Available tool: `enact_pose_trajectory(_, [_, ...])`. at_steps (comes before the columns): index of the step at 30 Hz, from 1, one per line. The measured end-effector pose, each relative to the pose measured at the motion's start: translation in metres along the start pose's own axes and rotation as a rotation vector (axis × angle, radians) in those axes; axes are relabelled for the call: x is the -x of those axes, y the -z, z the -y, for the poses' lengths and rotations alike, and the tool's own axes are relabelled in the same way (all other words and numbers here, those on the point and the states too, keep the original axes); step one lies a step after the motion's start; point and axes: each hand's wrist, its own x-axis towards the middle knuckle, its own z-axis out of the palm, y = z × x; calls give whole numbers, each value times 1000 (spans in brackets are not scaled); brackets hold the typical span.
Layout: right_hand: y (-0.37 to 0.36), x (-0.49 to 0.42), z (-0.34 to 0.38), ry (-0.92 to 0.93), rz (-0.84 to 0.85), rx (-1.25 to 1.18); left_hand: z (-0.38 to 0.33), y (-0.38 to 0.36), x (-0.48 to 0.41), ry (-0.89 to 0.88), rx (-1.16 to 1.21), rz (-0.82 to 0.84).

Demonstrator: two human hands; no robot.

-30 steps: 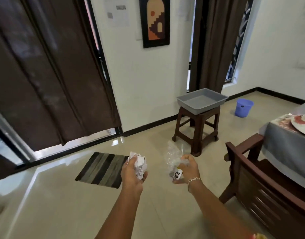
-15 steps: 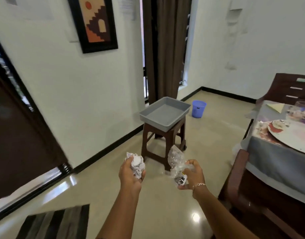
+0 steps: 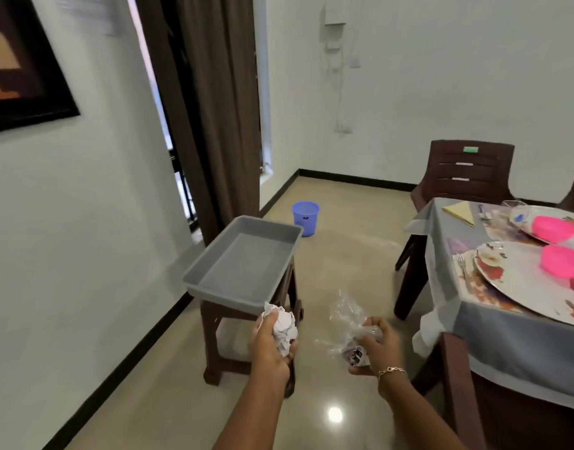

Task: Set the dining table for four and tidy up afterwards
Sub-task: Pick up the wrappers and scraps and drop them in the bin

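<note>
Head view: bin (image 3: 305, 219) lies ahead, past tray (image 3: 224, 298) (nearer your left grip (image 3: 267, 349), clutching paper (image 3: 284, 326)); right grip (image 3: 376, 349) clutches plastic (image 3: 348, 315).

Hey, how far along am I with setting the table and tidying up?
Done, it seems: the grey-clothed dining table carries white floral plates, bright pink bowls and a fork; only two places show. In hand: the left hand grips crumpled white paper, the right hand a crumpled clear plastic wrapper. Left: probably dropping both into the small blue plastic wastebasket on the floor ahead.
</note>
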Motion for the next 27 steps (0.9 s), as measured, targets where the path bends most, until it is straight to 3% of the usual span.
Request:
enact_pose_trajectory(14, [-16,-281,119,24,-70,27,-29,-249,-241,147,-41,154])
enact_pose_trajectory(27, [-66,-589,203,25,-26,150,-74,-448,-495,182,-7,63])
